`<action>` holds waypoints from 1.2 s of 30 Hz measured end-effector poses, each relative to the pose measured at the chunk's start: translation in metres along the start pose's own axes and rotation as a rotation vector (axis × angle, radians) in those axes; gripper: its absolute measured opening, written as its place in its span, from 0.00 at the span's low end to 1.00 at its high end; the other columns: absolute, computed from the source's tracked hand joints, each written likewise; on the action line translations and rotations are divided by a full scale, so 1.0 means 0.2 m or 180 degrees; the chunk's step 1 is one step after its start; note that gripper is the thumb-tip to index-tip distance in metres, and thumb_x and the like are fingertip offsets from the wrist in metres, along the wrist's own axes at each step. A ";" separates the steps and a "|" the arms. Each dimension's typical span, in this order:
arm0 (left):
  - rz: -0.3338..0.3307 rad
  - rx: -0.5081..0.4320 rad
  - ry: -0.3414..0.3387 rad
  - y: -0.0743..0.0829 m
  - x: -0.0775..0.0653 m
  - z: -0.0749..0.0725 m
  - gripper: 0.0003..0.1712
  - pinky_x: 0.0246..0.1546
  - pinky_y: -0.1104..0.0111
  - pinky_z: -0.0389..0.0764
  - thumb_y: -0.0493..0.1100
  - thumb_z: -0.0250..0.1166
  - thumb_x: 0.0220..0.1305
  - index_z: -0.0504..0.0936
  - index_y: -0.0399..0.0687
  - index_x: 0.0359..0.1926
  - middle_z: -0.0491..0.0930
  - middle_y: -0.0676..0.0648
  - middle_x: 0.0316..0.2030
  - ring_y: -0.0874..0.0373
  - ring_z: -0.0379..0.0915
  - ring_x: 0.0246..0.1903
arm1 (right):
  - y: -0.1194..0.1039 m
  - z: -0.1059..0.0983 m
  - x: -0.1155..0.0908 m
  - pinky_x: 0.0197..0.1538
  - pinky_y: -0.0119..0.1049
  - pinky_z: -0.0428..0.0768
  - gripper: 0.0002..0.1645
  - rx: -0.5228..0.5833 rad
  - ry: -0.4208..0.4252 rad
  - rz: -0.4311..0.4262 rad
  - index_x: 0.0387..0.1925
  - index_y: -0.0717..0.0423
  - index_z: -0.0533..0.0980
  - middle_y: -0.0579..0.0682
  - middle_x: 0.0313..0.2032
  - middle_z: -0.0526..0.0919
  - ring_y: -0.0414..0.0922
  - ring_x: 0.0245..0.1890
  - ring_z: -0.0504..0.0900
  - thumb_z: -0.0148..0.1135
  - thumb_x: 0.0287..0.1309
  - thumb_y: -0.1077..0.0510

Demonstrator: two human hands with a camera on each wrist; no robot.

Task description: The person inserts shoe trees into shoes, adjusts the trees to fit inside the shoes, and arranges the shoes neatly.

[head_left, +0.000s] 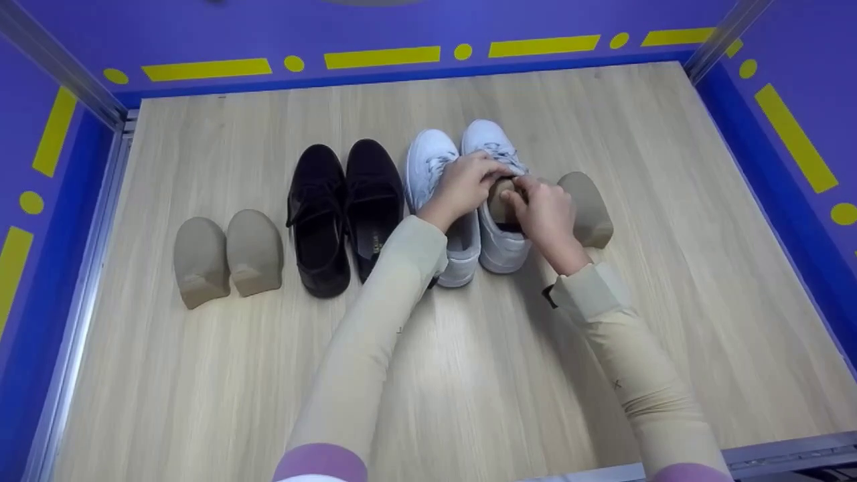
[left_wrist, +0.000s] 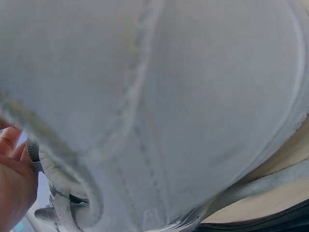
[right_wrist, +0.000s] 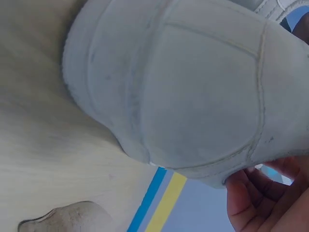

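Note:
In the head view a pair of white sneakers stands side by side. The right white sneaker (head_left: 505,251) has a beige shoe insert (head_left: 499,202) in its opening. My left hand (head_left: 465,184) reaches over the left white sneaker (head_left: 428,150) and grips the right one near its tongue. With bent fingers my right hand (head_left: 546,211) pinches that sneaker's collar on the right side, thumb beside the insert. White leather (left_wrist: 207,87) fills most of the left wrist view. In the right wrist view my fingers (right_wrist: 241,198) hold the collar edge; the insert is hidden there.
Left of the sneakers stands a pair of black shoes (head_left: 323,268). Two beige inserts (head_left: 254,251) sit farther left. Another insert (head_left: 586,207) stands beside my right hand, with a beige edge partly hidden behind it. Blue-purple walls (head_left: 381,27) border the wooden board (head_left: 221,381).

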State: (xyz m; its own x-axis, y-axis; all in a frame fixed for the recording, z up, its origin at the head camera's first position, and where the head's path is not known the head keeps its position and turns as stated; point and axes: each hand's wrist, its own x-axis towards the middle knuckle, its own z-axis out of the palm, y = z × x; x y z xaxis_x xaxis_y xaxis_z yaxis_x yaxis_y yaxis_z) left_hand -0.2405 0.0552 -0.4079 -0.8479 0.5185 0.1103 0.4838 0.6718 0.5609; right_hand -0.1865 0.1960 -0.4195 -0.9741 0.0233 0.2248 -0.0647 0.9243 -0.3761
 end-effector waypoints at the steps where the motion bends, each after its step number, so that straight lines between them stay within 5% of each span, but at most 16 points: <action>1: 0.0013 0.0011 0.0018 0.00 0.00 0.00 0.14 0.47 0.66 0.70 0.42 0.53 0.62 0.80 0.56 0.45 0.77 0.51 0.42 0.57 0.72 0.44 | 0.00 0.00 0.00 0.33 0.54 0.71 0.17 0.0023 0.0017 0.0000 0.32 0.56 0.77 0.59 0.29 0.81 0.60 0.32 0.78 0.60 0.49 0.46; 10: 0.0015 0.0015 0.0031 0.00 0.00 0.00 0.14 0.48 0.66 0.70 0.42 0.52 0.62 0.80 0.56 0.45 0.77 0.51 0.42 0.58 0.72 0.45 | -0.02 0.01 0.01 0.37 0.48 0.68 0.20 0.0240 0.0073 0.0411 0.32 0.58 0.71 0.58 0.29 0.74 0.56 0.34 0.72 0.64 0.45 0.47; 14: 0.0017 0.0036 0.0026 0.00 0.00 0.00 0.14 0.48 0.66 0.70 0.42 0.52 0.62 0.80 0.56 0.45 0.77 0.51 0.43 0.58 0.72 0.46 | -0.02 0.00 0.02 0.41 0.47 0.67 0.28 0.0323 -0.0014 0.0641 0.41 0.58 0.67 0.58 0.37 0.72 0.56 0.40 0.70 0.65 0.43 0.46; 19: -0.0023 0.0031 -0.0037 0.01 -0.01 0.00 0.14 0.49 0.66 0.69 0.42 0.52 0.62 0.80 0.56 0.45 0.77 0.52 0.44 0.58 0.71 0.47 | 0.01 0.00 0.06 0.50 0.47 0.66 0.37 0.0705 -0.0421 0.0864 0.55 0.57 0.61 0.61 0.47 0.70 0.55 0.48 0.69 0.65 0.45 0.48; 26: -0.0050 0.0017 -0.0056 0.01 -0.01 0.00 0.14 0.49 0.66 0.69 0.41 0.52 0.62 0.80 0.56 0.45 0.77 0.53 0.44 0.59 0.71 0.47 | 0.04 -0.02 0.11 0.52 0.45 0.67 0.34 0.1411 -0.1015 0.1008 0.57 0.55 0.60 0.60 0.51 0.71 0.52 0.49 0.69 0.62 0.49 0.54; 36: -0.0164 0.0055 -0.0172 0.02 -0.01 0.00 0.15 0.51 0.66 0.68 0.42 0.51 0.63 0.79 0.58 0.47 0.75 0.53 0.46 0.59 0.70 0.48 | 0.06 0.02 0.12 0.48 0.46 0.67 0.29 0.1143 -0.0901 0.0986 0.52 0.58 0.61 0.61 0.47 0.70 0.53 0.45 0.68 0.61 0.49 0.58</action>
State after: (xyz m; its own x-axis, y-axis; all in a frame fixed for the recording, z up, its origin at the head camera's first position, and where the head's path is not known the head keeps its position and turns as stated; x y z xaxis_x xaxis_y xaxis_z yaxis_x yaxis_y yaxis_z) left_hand -0.2379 0.0570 -0.4058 -0.8591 0.5104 0.0369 0.4438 0.7073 0.5503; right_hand -0.2116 0.2062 -0.4222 -0.9763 0.1244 -0.1771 0.2128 0.7013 -0.6803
